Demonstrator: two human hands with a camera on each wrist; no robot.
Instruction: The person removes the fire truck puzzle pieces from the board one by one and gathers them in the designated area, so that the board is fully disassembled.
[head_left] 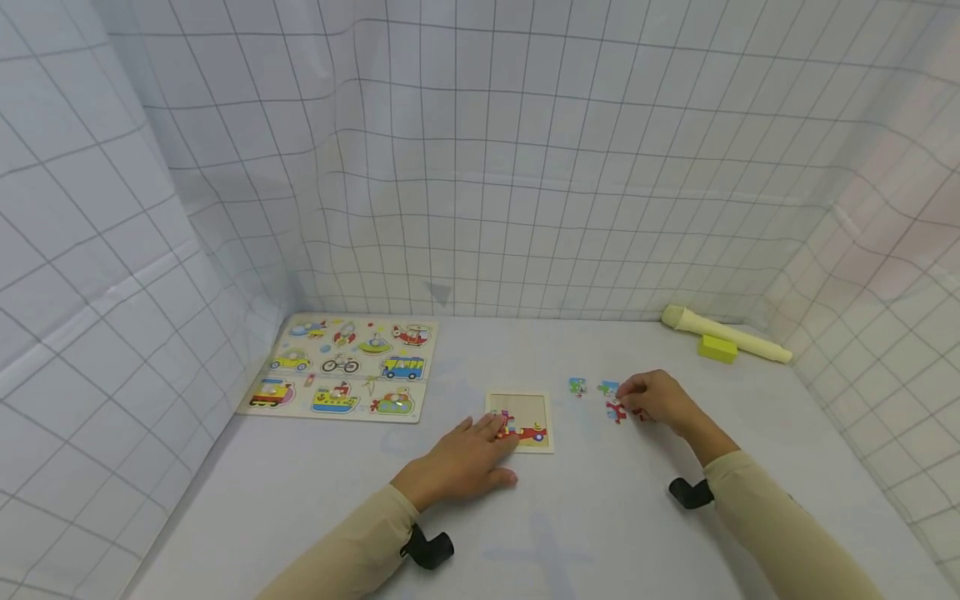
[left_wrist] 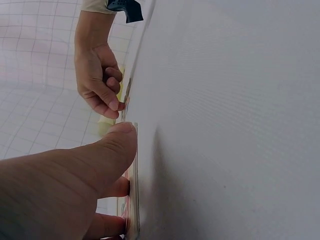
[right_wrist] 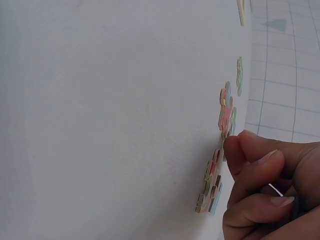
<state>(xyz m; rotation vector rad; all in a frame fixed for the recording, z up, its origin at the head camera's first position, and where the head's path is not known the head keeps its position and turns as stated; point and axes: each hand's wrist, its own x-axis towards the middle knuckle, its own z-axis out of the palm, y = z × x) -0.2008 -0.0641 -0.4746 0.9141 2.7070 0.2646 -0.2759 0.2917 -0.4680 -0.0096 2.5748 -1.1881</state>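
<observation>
My left hand (head_left: 467, 460) lies with extended fingers over the lower left of a small square wooden puzzle board (head_left: 548, 421), partly covering its picture of a red vehicle. In the left wrist view the thumb (left_wrist: 120, 142) is at the board's near edge. My right hand (head_left: 660, 400) is bent over loose jigsaw pieces (head_left: 616, 412) right of the board. Its thumb and forefinger pinch a jigsaw piece, mostly hidden by the fingertips in the right wrist view. More pieces (right_wrist: 209, 182) lie beneath that hand, and a separate green-blue piece (head_left: 577, 386) lies nearer the board.
A larger wooden vehicle puzzle (head_left: 352, 408) lies at the back left. At the back right are a pale yellow stick-like thing with a thick head (head_left: 738, 337) and a yellow block (head_left: 717, 348). Grid-patterned white curtains (head_left: 510, 208) enclose the white table (head_left: 600, 533).
</observation>
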